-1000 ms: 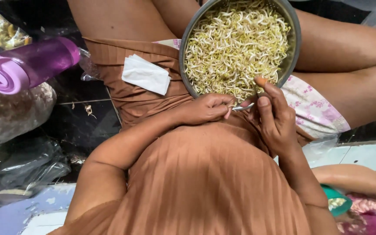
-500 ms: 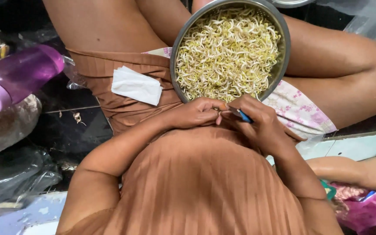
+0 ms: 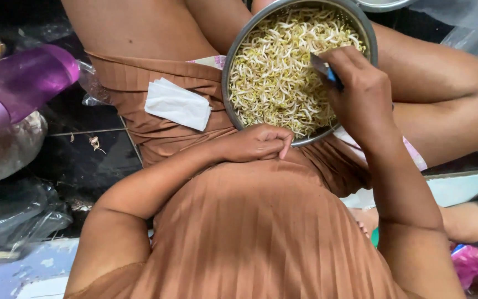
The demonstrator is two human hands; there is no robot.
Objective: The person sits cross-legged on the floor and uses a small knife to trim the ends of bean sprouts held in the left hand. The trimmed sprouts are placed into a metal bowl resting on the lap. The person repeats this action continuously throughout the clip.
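A round steel bowl (image 3: pixel 225 83) heaped with pale bean sprouts (image 3: pixel 278 77) rests on my lap between my bare legs. My right hand (image 3: pixel 363 94) hovers over the bowl's right side, gripping a small knife (image 3: pixel 322 65) with a blue handle, blade pointing up-left above the sprouts. My left hand (image 3: pixel 258 143) lies on my brown pleated dress just below the bowl's near rim, its fingers curled closed. I cannot see anything inside that fist.
A folded white tissue (image 3: pixel 177 103) lies on my dress left of the bowl. A purple bottle (image 3: pixel 20 86) lies at far left above crumpled plastic bags (image 3: pixel 12 210) on the dark floor. Another steel vessel's edge (image 3: pixel 383 4) shows at top; a pink bag (image 3: pixel 468 264) is at bottom right.
My right hand has left my left hand and risen with the knife to the sprouts in the bowl. My left hand stays by the near rim, fingers now closed.
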